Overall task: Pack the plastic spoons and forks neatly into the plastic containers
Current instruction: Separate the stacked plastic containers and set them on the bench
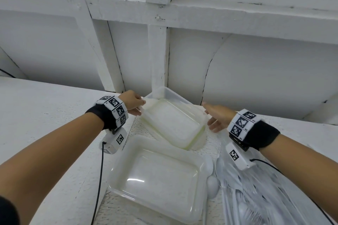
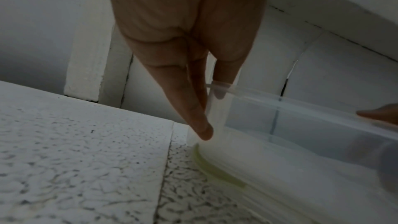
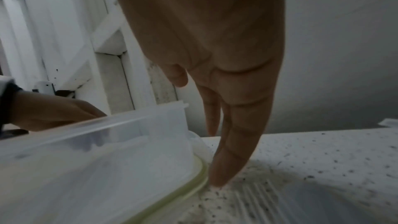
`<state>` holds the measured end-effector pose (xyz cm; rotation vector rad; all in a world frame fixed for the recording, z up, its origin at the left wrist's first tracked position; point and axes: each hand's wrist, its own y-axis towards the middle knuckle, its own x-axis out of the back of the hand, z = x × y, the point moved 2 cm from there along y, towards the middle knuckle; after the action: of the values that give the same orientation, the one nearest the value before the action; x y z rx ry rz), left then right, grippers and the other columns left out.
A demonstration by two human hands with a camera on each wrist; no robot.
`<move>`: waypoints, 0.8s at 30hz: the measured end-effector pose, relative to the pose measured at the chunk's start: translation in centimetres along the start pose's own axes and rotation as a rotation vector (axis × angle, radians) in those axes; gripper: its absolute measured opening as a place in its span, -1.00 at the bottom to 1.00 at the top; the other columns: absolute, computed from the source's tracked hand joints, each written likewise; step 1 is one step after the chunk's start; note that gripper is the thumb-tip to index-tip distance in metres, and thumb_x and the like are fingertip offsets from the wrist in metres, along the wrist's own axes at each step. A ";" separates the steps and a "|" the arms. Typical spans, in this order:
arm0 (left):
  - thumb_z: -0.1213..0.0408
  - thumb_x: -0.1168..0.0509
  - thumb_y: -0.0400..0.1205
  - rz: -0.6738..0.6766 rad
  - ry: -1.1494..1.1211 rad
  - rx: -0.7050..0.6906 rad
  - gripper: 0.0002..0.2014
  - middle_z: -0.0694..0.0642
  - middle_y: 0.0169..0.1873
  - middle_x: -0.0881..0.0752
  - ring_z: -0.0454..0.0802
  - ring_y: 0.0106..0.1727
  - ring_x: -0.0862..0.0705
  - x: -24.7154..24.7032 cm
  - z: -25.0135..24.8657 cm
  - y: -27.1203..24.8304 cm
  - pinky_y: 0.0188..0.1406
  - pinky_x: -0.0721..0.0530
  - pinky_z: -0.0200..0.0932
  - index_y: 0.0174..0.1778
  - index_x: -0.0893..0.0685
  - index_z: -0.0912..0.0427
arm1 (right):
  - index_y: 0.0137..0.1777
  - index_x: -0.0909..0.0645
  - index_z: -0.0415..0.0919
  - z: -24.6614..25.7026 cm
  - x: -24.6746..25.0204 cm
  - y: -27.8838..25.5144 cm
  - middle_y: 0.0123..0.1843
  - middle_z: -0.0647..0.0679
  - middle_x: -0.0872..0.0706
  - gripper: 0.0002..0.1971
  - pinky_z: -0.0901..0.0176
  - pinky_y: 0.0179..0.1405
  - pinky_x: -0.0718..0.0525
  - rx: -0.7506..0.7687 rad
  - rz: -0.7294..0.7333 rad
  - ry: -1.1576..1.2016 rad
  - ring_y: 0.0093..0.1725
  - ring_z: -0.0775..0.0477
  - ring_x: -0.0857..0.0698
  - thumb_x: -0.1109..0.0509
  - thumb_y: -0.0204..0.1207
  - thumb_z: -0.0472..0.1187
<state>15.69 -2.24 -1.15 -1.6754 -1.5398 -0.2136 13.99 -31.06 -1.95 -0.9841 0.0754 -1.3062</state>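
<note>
The left hand (image 1: 134, 102) is pinching the far container's (image 1: 173, 115) left rim; the right hand (image 1: 217, 116), grip released, is touching its right base near the worktop's (image 1: 45, 115) back edge.

— Where did your head camera look?
— You looked down over both forearms at the far container (image 1: 173, 120).
— The wrist cameras?
— Close, low, facing each other across it; all three shared it.
</note>
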 end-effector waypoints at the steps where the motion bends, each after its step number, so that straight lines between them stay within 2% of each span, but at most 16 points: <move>1: 0.18 -0.22 0.68 0.033 -0.002 -0.007 -0.75 0.17 -0.17 -0.70 0.00 -0.22 -0.74 -0.1 -0.1 0.0 -0.17 -0.75 -0.13 0.12 -0.61 0.30 | 0.45 -0.36 -0.25 -0.1 -0.1 -0.2 -0.13 -0.27 -0.57 -0.37 0.00 -0.19 -0.67 -0.020 0.036 -0.001 -0.23 -0.20 -0.62 -0.04 0.62 0.26; 3: 0.05 -0.16 0.70 0.099 0.043 -0.016 -0.63 0.16 0.06 -0.60 0.04 -0.03 -0.65 -0.4 -0.4 -0.1 0.01 -0.70 -0.05 0.27 -0.56 0.24 | 0.52 -0.29 -0.24 -0.2 -0.5 -0.7 -0.15 -0.30 -0.56 -0.38 -0.02 -0.20 -0.67 -0.051 0.094 0.004 -0.24 -0.23 -0.63 -0.04 0.65 0.21; 6: -0.12 -0.02 0.69 0.146 0.039 -0.029 -0.49 0.12 0.29 -0.47 0.08 0.23 -0.55 -0.9 -0.5 0.1 0.26 -0.62 0.05 0.37 -0.53 0.15 | 0.60 -0.16 -0.24 -0.2 -1.1 -0.9 -0.14 -0.34 -0.54 -0.41 -0.03 -0.21 -0.68 -0.072 0.122 0.038 -0.25 -0.27 -0.65 -0.02 0.69 0.12; 9: -0.10 0.01 0.71 0.152 -0.037 -0.025 -0.51 0.17 0.39 -0.43 0.13 0.37 -0.45 -1.3 -0.4 0.4 0.27 -0.58 0.03 0.37 -0.53 0.14 | 0.58 -0.19 -0.21 -0.4 -1.2 -0.7 -0.14 -0.34 -0.51 -0.48 -0.09 -0.13 -0.65 -0.073 0.129 0.096 -0.24 -0.31 -0.62 0.00 0.72 0.06; 11: -0.02 -0.02 0.73 0.140 -0.083 -0.021 -0.57 0.19 0.34 -0.49 0.09 0.27 -0.49 -1.1 0.1 0.4 0.18 -0.59 -0.05 0.32 -0.57 0.17 | 0.55 -0.26 -0.14 -0.5 -1.2 -0.6 -0.14 -0.31 -0.51 -0.51 -0.10 -0.14 -0.65 -0.072 0.124 0.087 -0.25 -0.27 -0.60 -0.03 0.70 0.07; 14: 0.09 -0.11 0.72 0.159 -0.161 -0.015 -0.70 0.13 0.11 -0.63 0.01 0.00 -0.61 -0.4 1.1 0.2 0.08 -0.59 -0.13 0.15 -0.65 0.17 | 0.45 -0.37 -0.06 -0.3 -1.0 -0.2 -0.14 -0.24 -0.51 -0.53 0.07 -0.32 -0.62 -0.070 0.068 -0.019 -0.32 -0.17 -0.55 -0.11 0.63 0.16; 16: 0.12 -0.17 0.70 0.203 -0.209 0.004 -0.77 0.08 -0.02 -0.69 -0.03 -0.14 -0.64 0.3 2.1 -0.1 0.00 -0.60 -0.21 0.04 -0.68 0.15 | 0.42 -0.38 -0.03 0.1 -1.1 -0.1 -0.14 -0.23 -0.52 -0.52 0.09 -0.37 -0.60 -0.076 0.074 -0.035 -0.33 -0.17 -0.57 -0.15 0.60 0.19; 18: 0.15 -0.21 0.68 0.229 -0.226 0.024 -0.78 0.09 -0.04 -0.72 -0.03 -0.17 -0.67 0.9 3.4 -0.5 -0.05 -0.64 -0.25 0.07 -0.68 0.17 | 0.40 -0.41 -0.03 0.9 -1.5 -0.1 -0.15 -0.25 -0.53 -0.56 0.05 -0.35 -0.63 -0.058 0.103 -0.018 -0.31 -0.19 -0.60 -0.13 0.62 0.17; 21: 0.18 -0.27 0.65 0.214 -0.295 0.037 -0.76 0.13 -0.03 -0.74 0.00 -0.20 -0.71 1.9 5.2 -1.1 -0.18 -0.73 -0.29 0.14 -0.67 0.22 | 0.29 -0.42 -0.14 2.5 -2.4 0.2 -0.20 -0.23 -0.50 -0.70 0.08 -0.27 -0.61 0.016 0.086 -0.005 -0.32 -0.12 -0.56 -0.14 0.67 0.00; 24: 0.19 -0.32 0.62 0.193 -0.357 0.048 -0.78 0.18 0.00 -0.74 0.08 -0.13 -0.71 2.4 6.2 -1.5 -0.12 -0.74 -0.24 0.12 -0.65 0.21 | 0.12 -0.46 -0.28 3.8 -3.4 0.8 -0.25 -0.22 -0.51 -0.82 0.11 -0.31 -0.56 0.055 0.059 0.004 -0.36 -0.11 -0.52 -0.18 0.65 -0.19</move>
<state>12.48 3.46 -3.00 -1.8830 -1.6064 0.2342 15.65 -26.16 -1.71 -0.9256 0.0710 -1.2499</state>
